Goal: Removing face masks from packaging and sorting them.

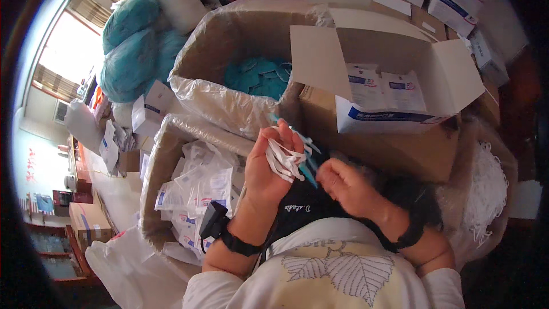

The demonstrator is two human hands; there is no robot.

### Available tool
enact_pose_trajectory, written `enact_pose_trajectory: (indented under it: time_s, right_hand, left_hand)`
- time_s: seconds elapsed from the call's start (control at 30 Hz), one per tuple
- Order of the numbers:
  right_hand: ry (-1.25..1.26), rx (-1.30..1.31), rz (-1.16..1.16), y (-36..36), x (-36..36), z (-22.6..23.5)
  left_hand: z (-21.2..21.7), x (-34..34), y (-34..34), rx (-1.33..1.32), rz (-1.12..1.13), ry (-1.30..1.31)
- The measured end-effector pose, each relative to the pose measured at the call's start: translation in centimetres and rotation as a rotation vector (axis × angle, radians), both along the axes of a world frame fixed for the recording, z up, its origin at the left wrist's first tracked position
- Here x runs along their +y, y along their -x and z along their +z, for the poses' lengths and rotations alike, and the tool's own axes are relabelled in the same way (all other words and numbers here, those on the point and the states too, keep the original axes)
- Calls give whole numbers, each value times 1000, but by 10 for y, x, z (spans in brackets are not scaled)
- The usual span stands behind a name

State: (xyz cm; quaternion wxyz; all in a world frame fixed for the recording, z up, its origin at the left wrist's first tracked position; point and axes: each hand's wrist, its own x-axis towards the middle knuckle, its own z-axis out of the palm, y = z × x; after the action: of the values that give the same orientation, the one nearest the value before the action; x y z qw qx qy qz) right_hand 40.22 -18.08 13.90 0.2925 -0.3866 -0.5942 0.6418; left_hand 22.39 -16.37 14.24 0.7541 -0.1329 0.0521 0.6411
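Hands work just above our lap. Our left hand (269,166) has its fingers curled tight around a bunch of white straps (286,157) with teal masks (307,167) hanging below them, held at chest height over the lap. Our right hand (346,186) sits just beside the bunch, fingers loosely bent and near together, holding nothing that we can see. We judge the bunch light, soft and limp; the straps look thin and likely to tangle, so we take hold at the gathered straps, not at the mask cloth. Left of our left hand, a lined box (157,160) holds clear packets (200,186). Beyond, a bigger lined carton (206,97) holds loose teal masks. To the right stands an open white box (412,74) of leaflets. Farthest back lie teal sacks (134,40).
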Motion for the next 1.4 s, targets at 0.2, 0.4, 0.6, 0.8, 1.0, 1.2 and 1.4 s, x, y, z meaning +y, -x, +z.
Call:
enact_pose_trajectory:
  time_s: [0.2,0.4,0.6,0.8,1.0,1.2,1.4]
  right_hand:
    - [-249,-27,-29,17,-3,0]
    - [615,424,95,2,7,-7]
    - [629,364,86,6,11,4]
    - [-127,-98,115,20,6,0]
    - [113,-188,294,15,17,-1]
    - [266,-176,264,18,17,8]
    - [-314,-294,115,35,0,2]
  left_hand:
    - [-4,-5,-14,59,-66,10]
    - [-11,-7,-14,132,-81,17]
    - [-19,-9,-17,201,-136,-82]
    - [-18,-12,-25,420,-81,24]
    - [-25,-15,-28,598,-118,35]
    - [-28,-13,-28,652,-72,73]
    - [-36,-6,-27,736,88,180]
